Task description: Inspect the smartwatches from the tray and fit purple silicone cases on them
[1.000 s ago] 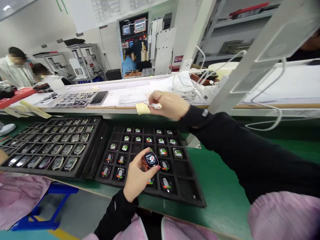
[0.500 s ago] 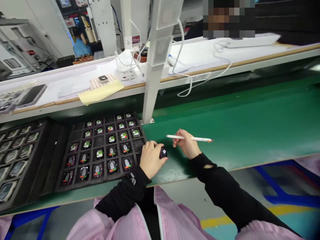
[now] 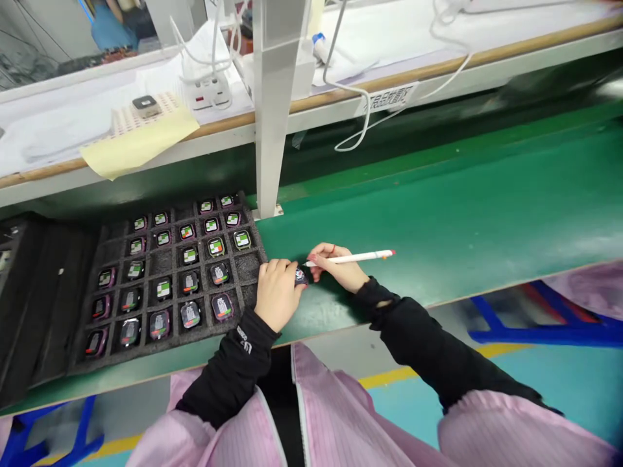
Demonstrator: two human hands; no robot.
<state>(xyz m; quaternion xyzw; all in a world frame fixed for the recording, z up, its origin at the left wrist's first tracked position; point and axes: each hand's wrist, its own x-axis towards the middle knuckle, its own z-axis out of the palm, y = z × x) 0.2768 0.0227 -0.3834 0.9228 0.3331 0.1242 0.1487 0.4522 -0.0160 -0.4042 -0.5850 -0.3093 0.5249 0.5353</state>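
Between the fingers of my left hand (image 3: 278, 293) is a small dark smartwatch body (image 3: 301, 276) with a lit screen, held just over the green bench. My right hand (image 3: 341, 266) is closed on a white stylus pen (image 3: 365, 257). The pen's fine tip points left and meets, or nearly meets, the watch's edge; contact cannot be told. Left of my hands lies a black foam tray (image 3: 256, 292) with rows of watch bodies, most showing green, white or orange screens. A few of its pockets hold nothing, one of them right beside my left hand.
A white upright post (image 3: 272, 130) stands behind the tray and carries a shelf (image 3: 335, 97). On the shelf are a power strip (image 3: 209, 94), yellow paper (image 3: 141, 139) and a small watch-like device (image 3: 145, 106). A white cable (image 3: 363, 130) hangs down over the green bench (image 3: 452, 227).
My right hand has swung the pen's tip leftward to the watch in my left hand and grips it more like a writing pen. The whole view has tilted down and closer.
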